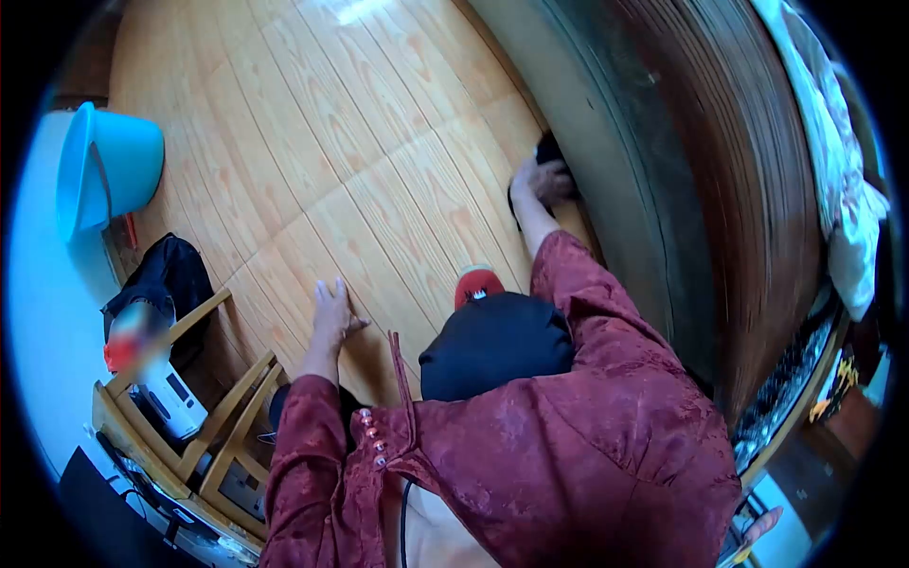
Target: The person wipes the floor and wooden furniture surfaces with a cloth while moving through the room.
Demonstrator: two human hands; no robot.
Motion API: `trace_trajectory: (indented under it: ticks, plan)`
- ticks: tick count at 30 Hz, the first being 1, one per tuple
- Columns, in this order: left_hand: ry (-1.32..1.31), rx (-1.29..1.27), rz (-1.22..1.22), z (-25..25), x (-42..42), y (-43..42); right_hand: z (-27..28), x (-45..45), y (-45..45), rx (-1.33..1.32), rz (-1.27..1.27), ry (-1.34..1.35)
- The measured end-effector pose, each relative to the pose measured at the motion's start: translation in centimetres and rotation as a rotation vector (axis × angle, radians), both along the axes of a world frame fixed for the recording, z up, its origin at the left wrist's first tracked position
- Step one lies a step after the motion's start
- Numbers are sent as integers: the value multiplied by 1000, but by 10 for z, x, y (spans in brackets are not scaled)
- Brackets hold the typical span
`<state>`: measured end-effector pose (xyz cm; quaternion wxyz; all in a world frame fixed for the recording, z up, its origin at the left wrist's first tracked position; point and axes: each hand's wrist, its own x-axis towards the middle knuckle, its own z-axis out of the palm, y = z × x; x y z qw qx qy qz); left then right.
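Low at the base of the large dark furniture side point(625, 142), my right hand point(543, 180) touches a black item point(549, 149) partly hidden under the edge. The fingers are blurred, so I cannot tell whether they grip it. My left hand point(333, 317) hangs over the wood-look floor point(398, 189) with its fingers spread and nothing in it. Between my arms are my dark-clad knee point(497, 346) and a red slipper or shoe tip point(478, 283).
A blue bucket point(133, 161) stands at the upper left. Below it are a black bag or cloth point(180, 270), a white device point(173, 398) and a wooden frame point(227, 417). White cloth point(852, 237) hangs at the right.
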<state>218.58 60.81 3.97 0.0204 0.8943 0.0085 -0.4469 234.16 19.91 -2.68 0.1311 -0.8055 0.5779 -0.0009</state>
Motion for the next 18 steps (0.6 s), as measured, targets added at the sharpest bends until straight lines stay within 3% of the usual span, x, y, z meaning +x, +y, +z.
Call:
trace_trajectory:
  ticks: [2,4,6,8,10,11,13,18]
  plan:
    - [-9,-21,36,6,-3,-7,-28,89,21,-68,111,-67]
    - [12,-47,68,24,-1,-9,1,155,51,32,270,-133]
    - [9,-83,111,20,-2,-5,12,201,89,-58,388,-253]
    - [34,-78,138,23,4,-9,15,227,110,35,708,-248]
    - [40,-62,144,26,7,-9,11,236,114,123,1099,-490]
    - [36,-65,149,27,6,-9,12,249,113,234,1120,-433]
    - [35,-66,154,25,4,-12,4,266,109,438,1058,-622]
    - [46,-73,141,22,0,-8,71,195,71,1006,592,-786]
